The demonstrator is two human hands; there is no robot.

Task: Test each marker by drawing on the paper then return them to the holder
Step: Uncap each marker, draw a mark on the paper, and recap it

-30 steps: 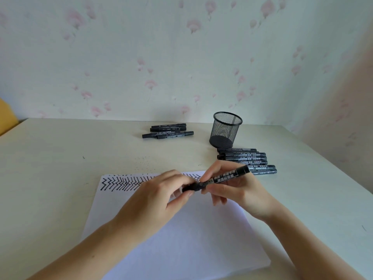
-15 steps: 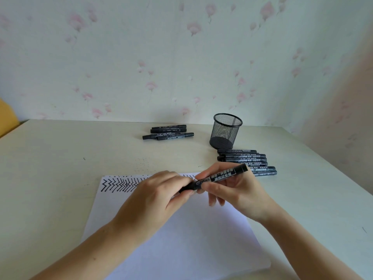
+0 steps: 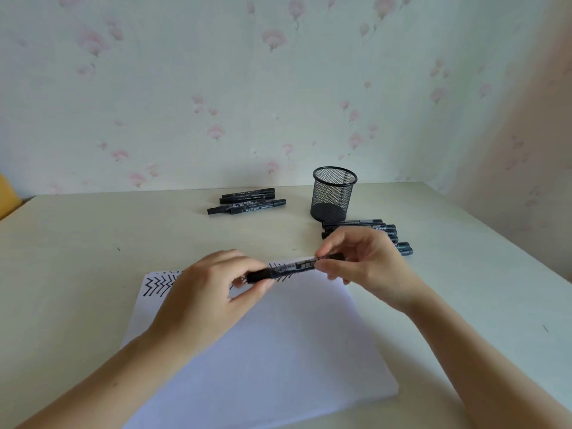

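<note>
Above the table [image 3: 93, 243], a marker [image 3: 294, 266] is pinched level, left-right, by both hands [image 3: 210, 292] [image 3: 368, 261], its ends hidden by fingers.

Cream table [image 3: 93, 243] against pink-flowered wallpaper [image 3: 216, 88].

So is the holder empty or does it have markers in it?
Empty, as far as shows: nothing sticks above the holder rim, and its mesh shows only the dark base.

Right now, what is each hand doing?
Left hand: pinching the marker at its left end.
Right hand: pinching the same marker near its right end.
</note>
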